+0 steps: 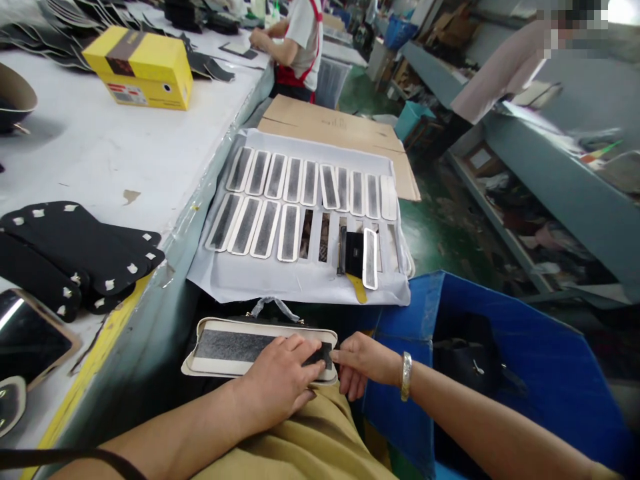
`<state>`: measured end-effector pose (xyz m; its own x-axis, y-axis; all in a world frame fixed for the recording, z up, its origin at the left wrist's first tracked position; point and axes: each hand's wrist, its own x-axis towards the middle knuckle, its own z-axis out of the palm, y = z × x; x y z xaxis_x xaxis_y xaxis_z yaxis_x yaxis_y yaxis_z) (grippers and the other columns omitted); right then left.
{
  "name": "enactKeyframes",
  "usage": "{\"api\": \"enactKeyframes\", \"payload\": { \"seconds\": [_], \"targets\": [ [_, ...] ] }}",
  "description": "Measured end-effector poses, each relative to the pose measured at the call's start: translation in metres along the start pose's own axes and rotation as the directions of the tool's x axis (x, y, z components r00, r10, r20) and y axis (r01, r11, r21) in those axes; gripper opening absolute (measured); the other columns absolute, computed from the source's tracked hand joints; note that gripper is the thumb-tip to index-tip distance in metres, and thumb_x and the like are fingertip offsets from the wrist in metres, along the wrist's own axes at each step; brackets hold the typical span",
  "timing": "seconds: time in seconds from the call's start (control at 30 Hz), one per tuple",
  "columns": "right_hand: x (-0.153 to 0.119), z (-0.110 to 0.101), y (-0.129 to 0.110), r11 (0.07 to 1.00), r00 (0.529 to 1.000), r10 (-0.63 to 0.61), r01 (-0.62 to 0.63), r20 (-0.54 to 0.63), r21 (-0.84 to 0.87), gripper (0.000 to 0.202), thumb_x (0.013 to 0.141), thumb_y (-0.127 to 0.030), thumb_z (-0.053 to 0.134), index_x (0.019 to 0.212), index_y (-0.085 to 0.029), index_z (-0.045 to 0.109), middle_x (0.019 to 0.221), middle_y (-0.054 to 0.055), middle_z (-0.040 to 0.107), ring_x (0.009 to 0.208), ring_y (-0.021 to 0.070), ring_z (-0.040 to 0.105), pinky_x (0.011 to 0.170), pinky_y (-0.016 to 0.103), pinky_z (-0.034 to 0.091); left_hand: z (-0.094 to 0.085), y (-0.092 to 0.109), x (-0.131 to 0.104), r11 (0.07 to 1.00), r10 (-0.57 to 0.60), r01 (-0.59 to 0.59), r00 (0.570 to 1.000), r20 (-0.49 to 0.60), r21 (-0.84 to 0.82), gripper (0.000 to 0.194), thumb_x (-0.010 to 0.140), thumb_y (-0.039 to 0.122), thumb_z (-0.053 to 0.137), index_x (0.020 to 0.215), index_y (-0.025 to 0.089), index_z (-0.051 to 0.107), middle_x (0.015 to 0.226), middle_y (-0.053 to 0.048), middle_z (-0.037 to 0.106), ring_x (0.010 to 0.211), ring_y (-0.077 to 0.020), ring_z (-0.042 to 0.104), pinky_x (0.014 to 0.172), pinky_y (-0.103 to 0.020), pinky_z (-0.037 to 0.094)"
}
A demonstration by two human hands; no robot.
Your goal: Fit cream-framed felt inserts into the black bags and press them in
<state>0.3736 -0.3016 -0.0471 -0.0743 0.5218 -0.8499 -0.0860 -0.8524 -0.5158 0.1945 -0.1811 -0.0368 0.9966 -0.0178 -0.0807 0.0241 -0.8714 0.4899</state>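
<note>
Across my lap rests a long bag-like piece with a cream rounded panel point(220, 365) on top, and a dark grey strip point(230, 345) runs along its middle. My left hand point(285, 367) lies over the right half of the panel, fingers stretched out and pressing on the strip. At the panel's right end is my right hand point(363, 363), thumb and forefinger pinched together at the strip's end, other fingers curled. What the pinch holds, if anything, is too small to make out. Behind the panel's back edge shows a plastic-wrapped handle point(275, 308).
Ahead, a white-covered board point(295, 283) bears rows of similar cream panels point(289, 232) and a black tool point(354, 250). On the left table are black pieces point(55, 247) and a yellow box point(165, 70). A blue bin point(540, 360) stands right. Two people are farther off.
</note>
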Motion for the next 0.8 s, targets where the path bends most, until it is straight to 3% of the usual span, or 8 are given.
{"api": "enactKeyframes", "payload": {
  "seconds": [0.2, 0.3, 0.33, 0.43, 0.47, 0.5, 0.6, 0.8],
  "targets": [
    [-0.004, 0.005, -0.016, 0.983, 0.993, 0.107, -0.113, -0.051, -0.146, 0.047, 0.083, -0.05, 0.049, 0.062, -0.01, 0.057, 0.058, 0.01, 0.066, 0.042, 0.0145, 0.062, 0.037, 0.02, 0.049, -0.02, 0.005, -0.017, 0.959, 0.01, -0.007, 1.0, 0.009, -0.284, 0.069, 0.07, 0.044, 0.068, 0.13, 0.021, 0.044, 0.139, -0.013, 0.04, 0.121, -0.0327, 0.041, 0.098, -0.049, 0.035],
    [-0.004, 0.005, -0.012, 0.984, 0.996, 0.055, -0.065, -0.07, -0.163, 0.052, 0.08, -0.059, 0.049, 0.064, -0.011, 0.058, 0.057, 0.009, 0.066, 0.043, 0.0136, 0.061, 0.037, 0.017, 0.047, -0.03, -0.011, -0.048, 0.771, -0.162, 0.022, 0.973, -0.163, -0.636, 0.055, 0.077, 0.04, 0.061, 0.128, 0.023, 0.047, 0.135, -0.01, 0.045, 0.103, -0.0211, 0.057, 0.086, -0.033, 0.046],
    [-0.005, 0.005, -0.01, 0.986, 0.997, 0.037, -0.048, -0.072, -0.162, 0.053, 0.079, -0.061, 0.049, 0.065, -0.011, 0.058, 0.057, 0.009, 0.066, 0.043, 0.0134, 0.062, 0.037, 0.016, 0.046, -0.032, -0.022, -0.062, 0.692, -0.313, 0.041, 0.917, -0.248, -0.721, 0.041, 0.081, 0.04, 0.056, 0.117, 0.022, 0.055, 0.126, -0.008, 0.053, 0.091, -0.0166, 0.061, 0.078, -0.029, 0.049],
    [-0.005, 0.006, -0.007, 0.987, 0.997, 0.006, -0.019, -0.082, -0.157, 0.052, 0.077, -0.063, 0.051, 0.067, -0.012, 0.057, 0.058, 0.008, 0.066, 0.044, 0.0131, 0.062, 0.036, 0.016, 0.045, -0.03, -0.062, -0.106, 0.543, -0.751, 0.157, 0.531, -0.393, -0.825, 0.028, 0.082, 0.042, 0.052, 0.076, 0.016, 0.059, 0.073, -0.001, 0.06, 0.061, -0.0103, 0.055, 0.06, -0.023, 0.044],
    [-0.006, 0.006, -0.006, 0.987, 0.996, 0.003, -0.018, -0.091, -0.159, 0.052, 0.077, -0.063, 0.052, 0.067, -0.012, 0.057, 0.058, 0.008, 0.065, 0.044, 0.013, 0.061, 0.036, 0.016, 0.045, -0.028, -0.076, -0.117, 0.48, -0.818, 0.213, 0.459, -0.347, -0.851, 0.029, 0.08, 0.044, 0.054, 0.072, 0.016, 0.055, 0.065, 0.001, 0.055, 0.057, -0.009, 0.051, 0.055, -0.021, 0.042],
    [-0.007, 0.007, -0.006, 0.987, 0.995, 0.004, -0.021, -0.104, -0.161, 0.051, 0.077, -0.062, 0.052, 0.067, -0.012, 0.057, 0.057, 0.008, 0.065, 0.043, 0.0128, 0.061, 0.035, 0.015, 0.045, -0.024, -0.089, -0.125, 0.399, -0.849, 0.264, 0.468, -0.245, -0.878, 0.032, 0.077, 0.046, 0.055, 0.069, 0.016, 0.05, 0.061, 0.003, 0.051, 0.053, -0.0076, 0.048, 0.052, -0.019, 0.039],
    [-0.01, 0.009, -0.005, 0.988, 0.99, -0.002, -0.019, -0.14, -0.154, 0.051, 0.078, -0.061, 0.051, 0.065, -0.012, 0.057, 0.055, 0.007, 0.063, 0.042, 0.0122, 0.06, 0.034, 0.015, 0.044, -0.015, -0.114, -0.133, 0.267, -0.797, 0.382, 0.604, 0.02, -0.885, 0.039, 0.069, 0.052, 0.061, 0.067, 0.018, 0.042, 0.053, 0.007, 0.045, 0.047, -0.0067, 0.044, 0.046, -0.018, 0.036],
    [-0.01, 0.014, -0.006, 0.992, 0.984, -0.022, -0.001, -0.175, -0.128, 0.049, 0.078, -0.06, 0.052, 0.067, -0.012, 0.057, 0.055, 0.006, 0.062, 0.042, 0.011, 0.059, 0.035, 0.014, 0.043, -0.025, -0.122, -0.124, 0.293, -0.704, 0.485, 0.692, 0.157, -0.824, 0.042, 0.059, 0.05, 0.07, 0.068, 0.017, 0.046, 0.055, 0.005, 0.053, 0.051, -0.0121, 0.055, 0.051, -0.025, 0.047]
  ]
}}
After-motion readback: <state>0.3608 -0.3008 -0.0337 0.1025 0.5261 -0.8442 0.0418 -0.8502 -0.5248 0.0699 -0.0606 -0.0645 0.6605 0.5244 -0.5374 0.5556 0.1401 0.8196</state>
